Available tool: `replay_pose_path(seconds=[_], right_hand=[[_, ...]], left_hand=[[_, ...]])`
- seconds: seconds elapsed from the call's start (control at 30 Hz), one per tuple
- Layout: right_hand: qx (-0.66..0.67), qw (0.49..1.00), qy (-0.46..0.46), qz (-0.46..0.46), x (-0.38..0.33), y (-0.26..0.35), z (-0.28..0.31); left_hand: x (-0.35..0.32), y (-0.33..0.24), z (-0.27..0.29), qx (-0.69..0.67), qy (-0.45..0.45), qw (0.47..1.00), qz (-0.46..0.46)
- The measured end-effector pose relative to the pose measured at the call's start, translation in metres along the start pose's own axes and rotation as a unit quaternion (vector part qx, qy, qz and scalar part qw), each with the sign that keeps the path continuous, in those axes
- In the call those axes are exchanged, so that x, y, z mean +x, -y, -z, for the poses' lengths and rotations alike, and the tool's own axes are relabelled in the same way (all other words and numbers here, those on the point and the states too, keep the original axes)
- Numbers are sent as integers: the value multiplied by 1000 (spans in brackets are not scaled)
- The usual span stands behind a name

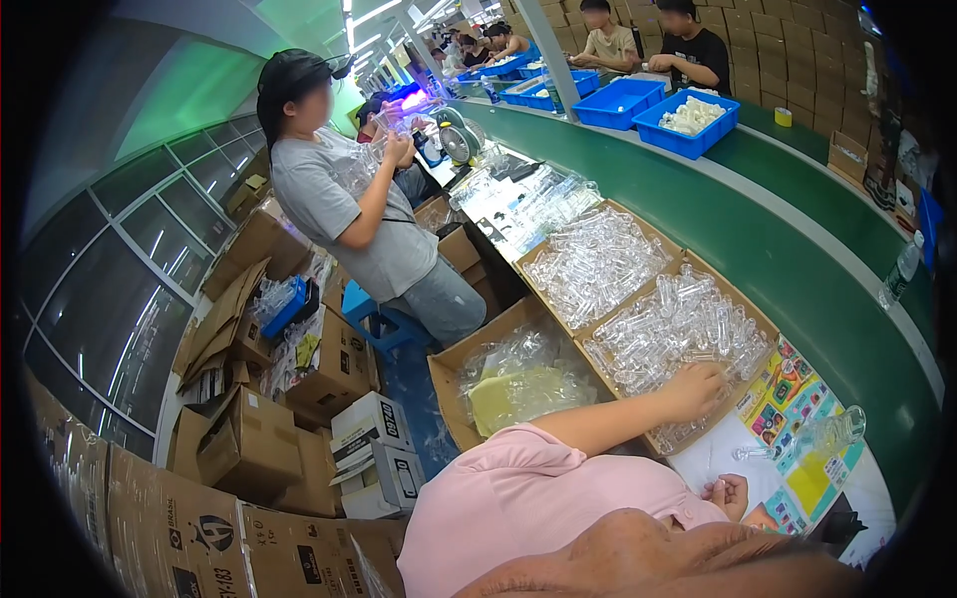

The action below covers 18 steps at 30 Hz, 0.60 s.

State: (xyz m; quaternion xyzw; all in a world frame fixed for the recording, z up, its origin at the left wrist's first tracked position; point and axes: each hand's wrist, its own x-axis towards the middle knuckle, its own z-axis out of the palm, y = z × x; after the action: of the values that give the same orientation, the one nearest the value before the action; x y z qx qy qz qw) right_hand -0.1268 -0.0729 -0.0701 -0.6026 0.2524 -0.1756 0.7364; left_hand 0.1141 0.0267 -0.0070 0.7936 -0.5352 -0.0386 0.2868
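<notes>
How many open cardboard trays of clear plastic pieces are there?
2. The farther tray sits beside the green belt; the nearer tray adjoins it, with a pink-sleeved person's hand in it. Others may be hidden.

- Your multicoloured printed card sheets (797,419) lie flat on the tabletop, just right of the open cardboard tray (743,399).
- Brown cardboard boxes (239,448) stacked on the floor, far left.
- White cartons with black print (374,453) beside them.
- Blue bins (688,135) at the belt's far end.
</notes>
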Motion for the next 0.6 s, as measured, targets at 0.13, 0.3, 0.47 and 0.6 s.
replay_pose_path(seconds=[0.13, 0.3, 0.47, 0.6], right_hand=[[12, 1000, -3, -1, 0, -4, 1], [9, 1000, -8, -5, -3, -4, 2], [10, 1000, 1, -11, -3, -4, 2], [13, 1000, -1, -7, -1, -4, 4]], left_hand=[[-1, 1, 0, -4, -3, 1000, -3], [-1, -7, 5, -9, 29, 999, 18], [-4, -4, 3, -15, 16, 1000, 17], [0, -5, 3, -11, 16, 1000, 10]])
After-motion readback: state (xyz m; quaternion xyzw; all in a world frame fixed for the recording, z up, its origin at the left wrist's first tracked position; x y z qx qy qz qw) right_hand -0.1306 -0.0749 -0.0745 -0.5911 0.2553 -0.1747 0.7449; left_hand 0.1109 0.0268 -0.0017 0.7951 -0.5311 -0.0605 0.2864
